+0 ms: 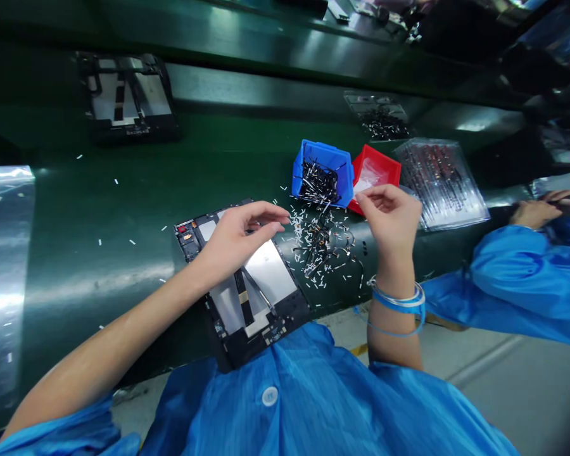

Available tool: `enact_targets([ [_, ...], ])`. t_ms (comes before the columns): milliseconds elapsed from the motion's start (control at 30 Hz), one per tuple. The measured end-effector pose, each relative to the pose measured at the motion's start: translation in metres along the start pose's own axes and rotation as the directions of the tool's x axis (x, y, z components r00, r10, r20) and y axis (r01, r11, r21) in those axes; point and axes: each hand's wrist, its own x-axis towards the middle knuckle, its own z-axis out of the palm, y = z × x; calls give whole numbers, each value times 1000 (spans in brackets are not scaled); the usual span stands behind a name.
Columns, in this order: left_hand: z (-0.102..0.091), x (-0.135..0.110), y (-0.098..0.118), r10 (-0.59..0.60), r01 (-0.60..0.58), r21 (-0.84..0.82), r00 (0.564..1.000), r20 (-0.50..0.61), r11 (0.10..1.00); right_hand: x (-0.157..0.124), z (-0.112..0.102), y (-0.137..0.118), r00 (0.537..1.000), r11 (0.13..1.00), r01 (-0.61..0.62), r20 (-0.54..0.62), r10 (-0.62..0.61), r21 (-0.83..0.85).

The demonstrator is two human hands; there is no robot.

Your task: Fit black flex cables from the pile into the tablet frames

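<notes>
An opened tablet [273, 275] with silver panels and black flat cables lies tilted at the bench's near edge, its lower end against my blue smock. Above its upper part is my left hand [247, 231], fingers stretched out, thumb apart from them, holding nothing visible. My right hand [392, 209] is at the front of a red bin [393, 172], thumb and forefinger pinched together; anything between them is too small to make out. Beside it stands a blue bin [298, 174] full of small black cable parts. A loose pile of thin cables [320, 240] and small white strips lies between my hands.
Transparent trays [449, 183] of small parts are stacked right of the red bin, with another tray [354, 101] behind. A second opened tablet [152, 95] lies at the back left. A shiny metal sheet [4, 253] is far left. A co-worker's hands [534, 212] are at the right.
</notes>
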Motion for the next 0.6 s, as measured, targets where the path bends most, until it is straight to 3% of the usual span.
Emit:
enact_targets([
  [100,5,-1,-2,-11,14,-49,998,59,999,-9,-5,-4,999,979,-28,14,32,-202],
  [167,7,-2,-3,-15,19,-53,998,69,998,-12,3,-4,983,921,-108,101,156,-373],
  [233,7,-2,-4,-15,18,-49,998,68,999,-12,16,-2,946,882,-165,182,268,-441],
  [300,7,-3,-4,-13,16,-47,998,67,999,-12,30,1,927,894,-197,220,303,-403],
  [400,7,-3,-4,-10,12,-27,998,64,1000,-15,37,8,940,925,-225,181,288,-305],
  [500,6,-2,-4,-1,2,-13,998,64,1000,-22,26,14,954,948,-222,151,260,-228],
  [600,6,-3,-3,8,-9,22,998,59,1000,-34,6,11,962,982,-145,213,168,-119],
])
